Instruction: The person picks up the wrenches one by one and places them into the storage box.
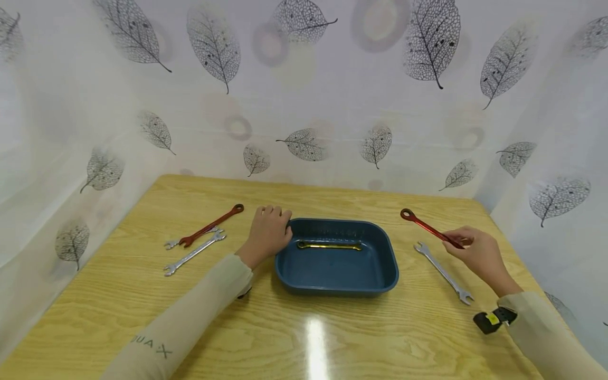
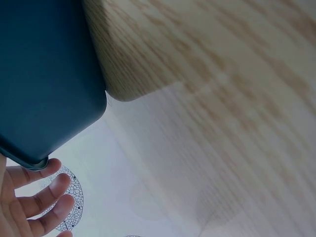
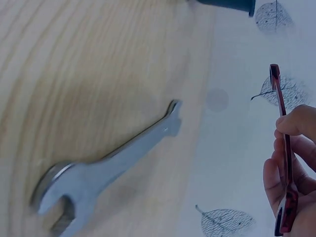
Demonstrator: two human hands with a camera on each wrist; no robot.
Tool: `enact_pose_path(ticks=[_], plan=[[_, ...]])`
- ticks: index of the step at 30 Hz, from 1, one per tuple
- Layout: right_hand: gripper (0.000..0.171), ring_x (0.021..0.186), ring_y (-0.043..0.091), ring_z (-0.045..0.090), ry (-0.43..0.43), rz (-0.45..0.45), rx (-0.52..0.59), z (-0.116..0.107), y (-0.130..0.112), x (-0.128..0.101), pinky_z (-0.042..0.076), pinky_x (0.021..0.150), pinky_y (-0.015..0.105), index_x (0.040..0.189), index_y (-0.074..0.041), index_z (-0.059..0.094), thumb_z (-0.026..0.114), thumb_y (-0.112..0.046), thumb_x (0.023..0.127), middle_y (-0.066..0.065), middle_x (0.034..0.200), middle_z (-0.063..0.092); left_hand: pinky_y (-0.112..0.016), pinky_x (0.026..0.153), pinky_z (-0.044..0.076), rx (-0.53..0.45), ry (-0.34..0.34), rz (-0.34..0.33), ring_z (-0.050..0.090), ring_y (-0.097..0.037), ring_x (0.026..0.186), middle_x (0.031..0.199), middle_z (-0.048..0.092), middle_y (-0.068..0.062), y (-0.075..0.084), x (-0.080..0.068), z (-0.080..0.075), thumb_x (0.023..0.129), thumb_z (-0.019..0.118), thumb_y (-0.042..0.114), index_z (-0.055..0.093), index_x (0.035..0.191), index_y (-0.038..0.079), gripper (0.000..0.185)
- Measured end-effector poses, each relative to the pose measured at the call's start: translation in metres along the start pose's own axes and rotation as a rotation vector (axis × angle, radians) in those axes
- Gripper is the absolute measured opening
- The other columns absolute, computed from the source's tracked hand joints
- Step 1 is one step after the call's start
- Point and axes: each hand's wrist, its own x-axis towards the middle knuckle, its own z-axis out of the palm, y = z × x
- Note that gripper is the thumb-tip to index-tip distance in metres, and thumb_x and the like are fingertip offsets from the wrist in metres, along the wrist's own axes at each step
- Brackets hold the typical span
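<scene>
My right hand point(image 1: 480, 253) pinches a red combination wrench point(image 1: 429, 228) near its lower end, the ring end pointing up and left. In the right wrist view the same wrench point(image 3: 284, 123) lies between thumb and fingers, above the table. My left hand point(image 1: 269, 232) holds the left rim of a dark blue plastic basin point(image 1: 337, 289) at its far corner; in the left wrist view its fingers point(image 2: 52, 197) are on the outside and the thumb is hidden. A gold wrench point(image 1: 330, 246) lies inside the basin. A silver open-end wrench point(image 1: 444, 273) lies below my right hand.
Left of the basin lie a red wrench point(image 1: 211, 227) across a mostly covered silver wrench point(image 1: 172, 244), and another silver open-end wrench point(image 1: 196, 255). The wooden table point(image 1: 266, 338) ends at a leaf-patterned curtain point(image 1: 328, 105) behind and at both sides.
</scene>
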Motion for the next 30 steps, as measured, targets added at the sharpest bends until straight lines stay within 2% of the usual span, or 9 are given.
enact_pose_path(ticks=[11,19,30], plan=[[0.014,0.066,-0.014,0.048,0.016,-0.126,0.000,-0.002,-0.037,0.012,0.045,0.054,0.015,0.087,-0.005,0.074,0.074,0.000,0.074,0.004,0.076,0.064,-0.046,0.090,0.045,-0.006,-0.003,0.002,0.059,-0.028,0.095,0.098,0.064,-0.010,0.000,0.000,0.000,0.088,0.057,0.027,0.063,0.109,0.011,0.027],[0.017,0.067,-0.009,0.048,0.013,-0.211,0.039,0.005,-0.058,0.023,0.044,0.061,0.008,0.089,-0.005,0.074,0.074,0.002,0.073,0.001,0.076,0.064,-0.045,0.090,0.045,0.003,-0.002,-0.004,0.059,-0.028,0.095,0.098,0.065,-0.009,0.000,0.000,0.000,0.088,0.058,0.027,0.063,0.108,0.011,0.026],[0.017,0.067,0.005,0.056,-0.081,-0.279,0.087,0.021,-0.092,0.042,0.051,0.061,0.020,0.090,-0.006,0.074,0.073,0.002,0.074,0.002,0.080,0.065,-0.044,0.088,0.045,-0.006,0.014,-0.002,0.059,-0.027,0.093,0.096,0.065,-0.009,-0.001,-0.001,0.000,0.088,0.058,0.027,0.063,0.106,0.011,0.024]])
